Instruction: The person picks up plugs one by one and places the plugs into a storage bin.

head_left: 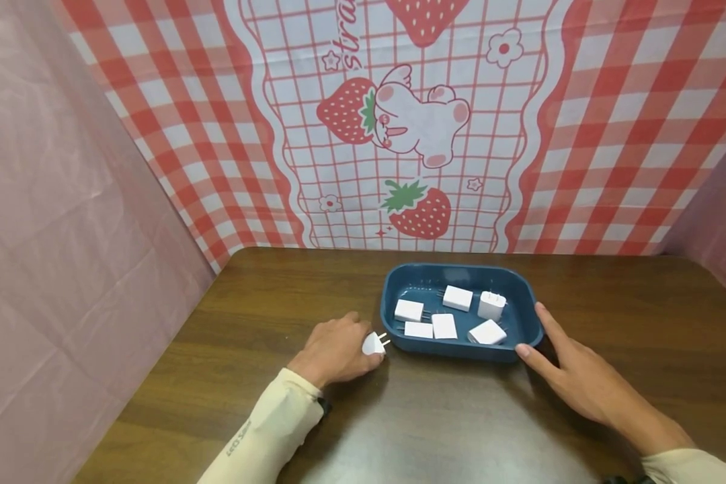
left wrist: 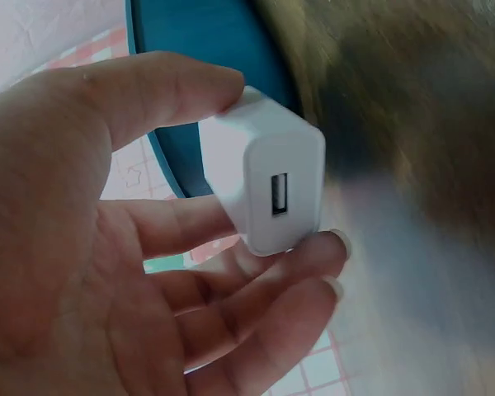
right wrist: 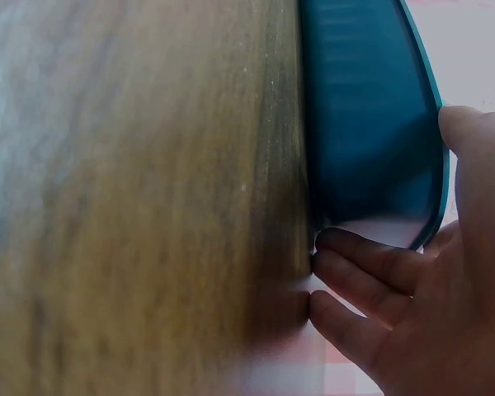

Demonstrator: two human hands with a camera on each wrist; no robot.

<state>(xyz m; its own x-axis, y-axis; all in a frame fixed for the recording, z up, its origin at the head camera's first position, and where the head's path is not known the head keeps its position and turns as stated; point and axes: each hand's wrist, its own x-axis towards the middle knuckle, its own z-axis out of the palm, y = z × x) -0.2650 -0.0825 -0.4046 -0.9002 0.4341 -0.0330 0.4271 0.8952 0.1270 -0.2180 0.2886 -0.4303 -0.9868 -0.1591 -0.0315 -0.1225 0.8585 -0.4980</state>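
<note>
Between thumb and fingers, my left hand (head_left: 339, 348) pinches a white USB charger (left wrist: 268, 173), its two prongs pointing at the left side of a blue tray (head_left: 460, 348). The charger's USB port faces the camera in the left wrist view. My right hand (head_left: 587, 376) rests against the tray's right front corner, thumb on the rim and the other fingers along the outer wall. In the right wrist view those fingertips (right wrist: 334, 239) touch the tray's side near the table. Several white chargers (head_left: 458, 298) lie inside the tray, one of them standing with its prongs up (head_left: 492, 306).
The tray sits on a brown wooden table (head_left: 266, 289), near its back edge. Behind it hangs a red and white checked cloth (head_left: 611, 134) with strawberries. Pink fabric (head_left: 66, 222) hangs at the left side.
</note>
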